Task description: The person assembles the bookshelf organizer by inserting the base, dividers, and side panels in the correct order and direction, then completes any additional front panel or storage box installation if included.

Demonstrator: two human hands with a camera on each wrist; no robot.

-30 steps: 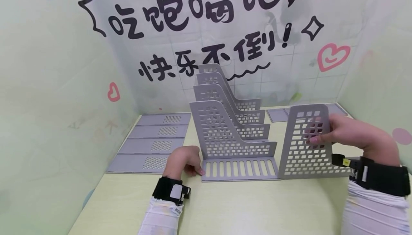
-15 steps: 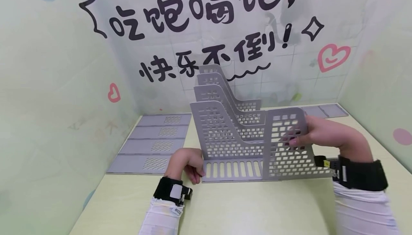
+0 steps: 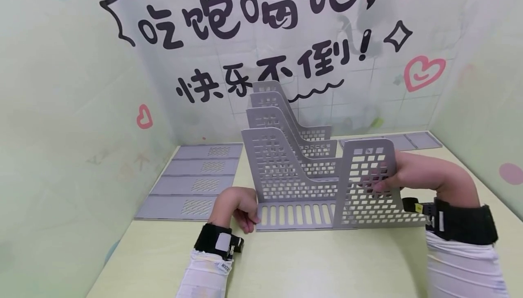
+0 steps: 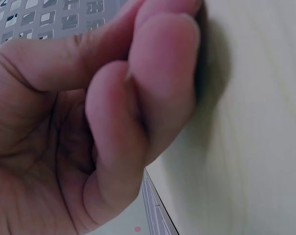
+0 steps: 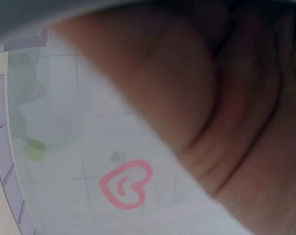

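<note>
A grey perforated file rack [image 3: 282, 164] with several upright dividers stands mid-table in the head view, its slotted base [image 3: 294, 203] showing in front. My left hand [image 3: 237, 203] grips the base's left edge near the front corner. In the left wrist view its fingers [image 4: 160, 63] are curled and the contact is hidden. My right hand [image 3: 426, 175] holds a loose perforated divider panel [image 3: 369, 193] upright, thumb on the near face and the other fingers behind it. That panel overlaps the right end of the base. The right wrist view shows mostly a blurred palm [image 5: 226, 117].
Flat grey panels [image 3: 192, 184] with slanted slots lie in a row on the left of the table [image 3: 302, 261]. More flat panels [image 3: 425, 140] lie at the back right, partly covered. Printed wall sheets [image 3: 69, 130] stand close around the table.
My right hand has brought the divider panel leftward, over the base's right end, then slightly back to the right. The left hand and the rack have stayed nearly still.
</note>
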